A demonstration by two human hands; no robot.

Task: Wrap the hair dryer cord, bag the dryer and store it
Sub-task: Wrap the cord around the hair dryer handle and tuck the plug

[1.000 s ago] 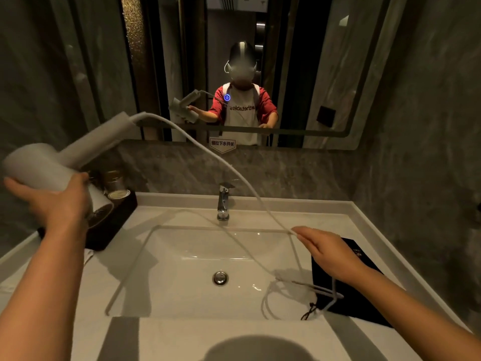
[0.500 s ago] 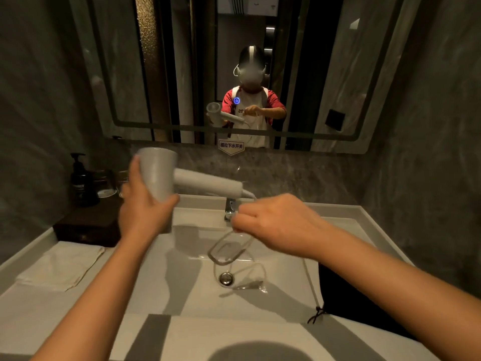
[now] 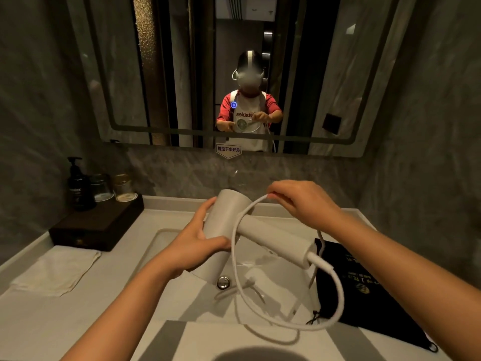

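Overhead, a wide rectangular wall mirror (image 3: 299, 74) is reflecting the person standing at the vanity. Below it, a pale stone counter (image 3: 39, 321) is running across the view, with a white rectangular sink basin (image 3: 161, 243) sunk in its middle. A flat black fabric drawstring bag with gold print (image 3: 364, 303) is lying on the counter just right of the basin. A dark wooden tray (image 3: 99, 227) is sitting at the back left, and a folded white cloth towel (image 3: 54, 272) is lying in front of it.

The matte white hair dryer (image 3: 229, 217) is being held in the air over the basin, its barrel pointing away and its handle slanting down to the right. The left hand (image 3: 197, 243) is gripping the barrel, fingers and thumb curled round it. The right hand (image 3: 302, 201) is pinching the dryer's white cord (image 3: 339, 295) between thumb and fingertips, just above the dryer. From the handle's end the cord is looping down over the basin's near edge and rising across the joint of barrel and handle.

On the tray, 1 black pump bottle (image 3: 78, 186) is standing beside 2 covered glasses (image 3: 102, 188). A round chrome drain (image 3: 223, 282) is showing in the basin.
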